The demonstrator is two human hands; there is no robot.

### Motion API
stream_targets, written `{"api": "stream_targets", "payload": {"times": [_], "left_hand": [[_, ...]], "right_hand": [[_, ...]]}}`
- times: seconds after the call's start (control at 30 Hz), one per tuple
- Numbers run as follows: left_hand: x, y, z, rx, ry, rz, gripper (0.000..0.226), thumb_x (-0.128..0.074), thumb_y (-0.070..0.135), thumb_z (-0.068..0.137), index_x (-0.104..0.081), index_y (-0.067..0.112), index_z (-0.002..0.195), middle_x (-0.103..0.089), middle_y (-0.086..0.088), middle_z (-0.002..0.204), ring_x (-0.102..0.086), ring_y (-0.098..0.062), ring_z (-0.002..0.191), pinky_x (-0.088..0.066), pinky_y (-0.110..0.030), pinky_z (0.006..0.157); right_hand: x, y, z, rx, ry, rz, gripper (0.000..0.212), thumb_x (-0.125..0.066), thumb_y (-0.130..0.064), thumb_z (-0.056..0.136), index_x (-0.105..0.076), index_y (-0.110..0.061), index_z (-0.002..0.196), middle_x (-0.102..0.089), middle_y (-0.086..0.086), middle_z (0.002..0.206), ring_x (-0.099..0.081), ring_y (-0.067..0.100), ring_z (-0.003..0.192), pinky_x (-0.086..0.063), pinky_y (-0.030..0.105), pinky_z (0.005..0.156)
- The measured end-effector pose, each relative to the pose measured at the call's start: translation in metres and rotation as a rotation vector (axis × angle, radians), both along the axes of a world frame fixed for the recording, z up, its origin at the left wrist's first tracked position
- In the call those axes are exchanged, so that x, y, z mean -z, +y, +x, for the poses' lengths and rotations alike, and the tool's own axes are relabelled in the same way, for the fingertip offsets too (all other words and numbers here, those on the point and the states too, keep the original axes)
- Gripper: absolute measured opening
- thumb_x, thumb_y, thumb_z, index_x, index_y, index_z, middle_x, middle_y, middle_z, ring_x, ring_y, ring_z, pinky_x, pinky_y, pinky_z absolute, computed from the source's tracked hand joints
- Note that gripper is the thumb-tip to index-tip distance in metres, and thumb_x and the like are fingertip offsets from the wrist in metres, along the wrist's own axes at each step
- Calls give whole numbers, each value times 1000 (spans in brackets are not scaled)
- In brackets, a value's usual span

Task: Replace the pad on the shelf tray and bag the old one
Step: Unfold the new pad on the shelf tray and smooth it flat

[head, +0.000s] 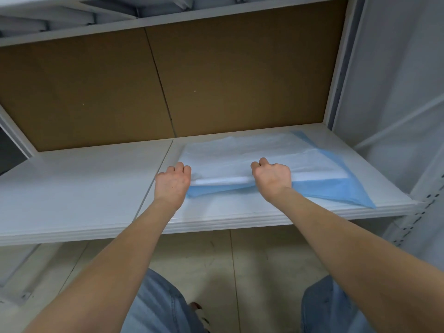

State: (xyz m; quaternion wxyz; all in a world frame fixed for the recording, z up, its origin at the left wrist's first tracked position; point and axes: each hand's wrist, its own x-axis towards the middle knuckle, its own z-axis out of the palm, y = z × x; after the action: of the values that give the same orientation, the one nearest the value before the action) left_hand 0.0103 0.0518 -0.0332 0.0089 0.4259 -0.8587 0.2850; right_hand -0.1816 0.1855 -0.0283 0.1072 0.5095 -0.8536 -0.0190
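A pad (264,152), white on top with a blue backing, lies on the right half of the white shelf tray (79,183). Its near edge is folded or rolled up, so the blue underside shows along the front and at the right corner. My left hand (173,181) grips the rolled near edge at the pad's left end. My right hand (272,177) grips the same edge further right, with fingers curled over it. No bag is in view.
Brown backboard panels (96,92) close the rear of the shelf. A white upright (341,68) with slotted holes stands on the right, and another shelf (144,22) hangs above. Below the tray's front edge are a pale floor (240,272) and my legs in jeans.
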Motion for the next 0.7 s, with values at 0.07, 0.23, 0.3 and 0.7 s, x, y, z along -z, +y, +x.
{"api": "stream_targets", "payload": {"times": [0.07, 0.23, 0.3, 0.7], "left_hand": [[1, 3, 0, -19, 3, 29, 48, -64, -5, 74, -43, 9, 116, -50, -6, 109, -55, -21, 85, -36, -27, 56], [19, 6, 4, -38, -41, 102, 48, -61, -7, 77, -43, 8, 119, -51, -7, 111, -46, -20, 71, -37, -28, 56], [25, 5, 6, -41, -72, 135, 49, -60, -8, 76, -43, 7, 119, -51, -8, 113, -58, -22, 80, -39, -28, 58], [20, -11, 15, -42, -62, 542, 38, -56, 23, 81, -46, 16, 118, -45, -2, 116, -44, -20, 111, -43, -29, 76]], "right_hand": [[1, 1, 0, -4, 8, 2, 48, -62, 4, 79, -46, -10, 122, -50, 8, 110, -48, 27, 66, -32, 27, 50], [18, 3, 4, -18, -9, 57, 48, -58, 5, 80, -44, -9, 124, -50, 8, 112, -48, 26, 68, -30, 28, 47], [24, 2, 7, -21, -20, 84, 48, -57, 5, 80, -44, -9, 124, -49, 8, 113, -48, 25, 69, -36, 30, 55], [21, -2, 7, -68, -140, 300, 35, -46, -9, 86, -51, -16, 120, -57, 5, 110, -53, 24, 92, -41, 28, 70]]}}
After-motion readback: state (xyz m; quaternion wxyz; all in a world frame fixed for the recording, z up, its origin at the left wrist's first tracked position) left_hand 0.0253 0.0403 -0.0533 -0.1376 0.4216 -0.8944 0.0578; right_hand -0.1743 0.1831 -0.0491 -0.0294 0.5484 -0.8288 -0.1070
